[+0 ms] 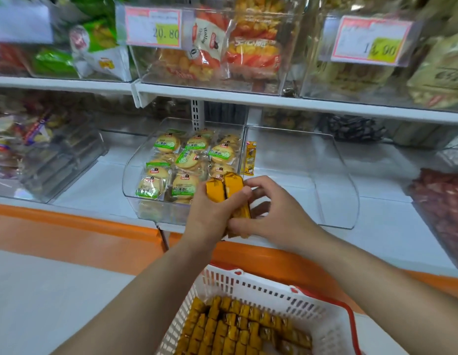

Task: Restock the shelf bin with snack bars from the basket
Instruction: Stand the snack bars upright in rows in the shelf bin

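At the middle of the view, above the front edge of the white lower shelf (94,190), both hands hold a bundle of snack bars (231,190) in yellow wrappers. Two bar ends show at its top and the rest are hidden. The left hand (212,216) wraps its fingers round the bundle from 9 o'clock. The right hand (276,213) pinches it from 3 o'clock with thumb and curled fingers.

At 6 o'clock a white basket (248,285) with red handles holds more bars (235,326), too many to count. At 2 o'clock stands the clear shelf bin (332,175), with one loose bar (251,157) leaning on its left wall. At 11 o'clock a second clear bin (130,175) is packed with round cookie packs (181,160).

The lower shelf has an orange front strip (69,221). At 12 o'clock the upper shelf (222,94) carries one price tag (153,26) and another tag (371,39). A pale floor (43,290) lies at 7 o'clock.
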The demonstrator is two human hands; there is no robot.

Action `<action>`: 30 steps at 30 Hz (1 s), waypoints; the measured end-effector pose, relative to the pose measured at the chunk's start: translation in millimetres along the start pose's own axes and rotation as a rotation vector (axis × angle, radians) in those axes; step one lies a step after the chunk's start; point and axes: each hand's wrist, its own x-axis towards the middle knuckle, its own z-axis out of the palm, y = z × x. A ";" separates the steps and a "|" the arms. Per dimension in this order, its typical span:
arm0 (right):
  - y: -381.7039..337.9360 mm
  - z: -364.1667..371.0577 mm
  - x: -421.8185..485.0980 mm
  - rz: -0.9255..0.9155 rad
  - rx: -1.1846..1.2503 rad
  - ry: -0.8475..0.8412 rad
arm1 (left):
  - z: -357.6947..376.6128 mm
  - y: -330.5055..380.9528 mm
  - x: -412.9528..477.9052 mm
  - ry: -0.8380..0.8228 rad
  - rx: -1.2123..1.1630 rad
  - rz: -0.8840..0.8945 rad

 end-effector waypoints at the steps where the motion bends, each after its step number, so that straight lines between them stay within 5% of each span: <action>1: 1.2 -1.5 -1.6 0.002 0.022 0.013 | -0.8 1.8 -1.8 -0.013 0.000 -0.001; 7: 2.2 -18.9 -10.5 0.194 0.627 -0.006 | -8.8 8.5 -11.7 -0.114 0.000 0.027; 14: 6.5 -20.1 -10.9 0.224 0.806 -0.001 | -9.9 10.2 -16.6 -0.066 0.038 0.031; 22: 45.0 -50.9 28.4 0.120 0.401 0.506 | -29.3 20.0 2.3 -0.039 0.258 0.177; 30: 94.0 -68.8 154.6 0.074 -0.280 0.419 | -32.5 15.7 26.0 -0.018 0.293 0.222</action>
